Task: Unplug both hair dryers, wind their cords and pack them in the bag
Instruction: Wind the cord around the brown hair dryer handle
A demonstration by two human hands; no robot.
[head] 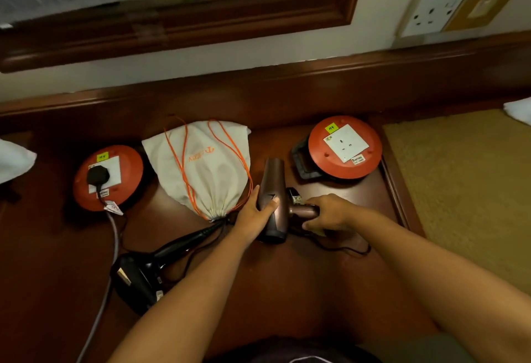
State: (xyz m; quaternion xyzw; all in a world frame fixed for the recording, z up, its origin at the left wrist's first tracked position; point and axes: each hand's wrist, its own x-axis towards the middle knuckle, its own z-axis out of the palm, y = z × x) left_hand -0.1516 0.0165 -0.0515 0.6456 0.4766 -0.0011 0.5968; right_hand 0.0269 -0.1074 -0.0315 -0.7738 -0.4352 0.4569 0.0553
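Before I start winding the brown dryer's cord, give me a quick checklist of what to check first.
1. Brown dryer unplugged: ok, right reel socket is empty.
2. Both hands holding it: ok, left hand on the barrel, right hand at the handle.
3. Its cord free of tangles: cannot tell.
4. Black dryer unplugged: not ok, black plug sits in the left reel.
5. Bag open: not ok, drawstring mouth is cinched.
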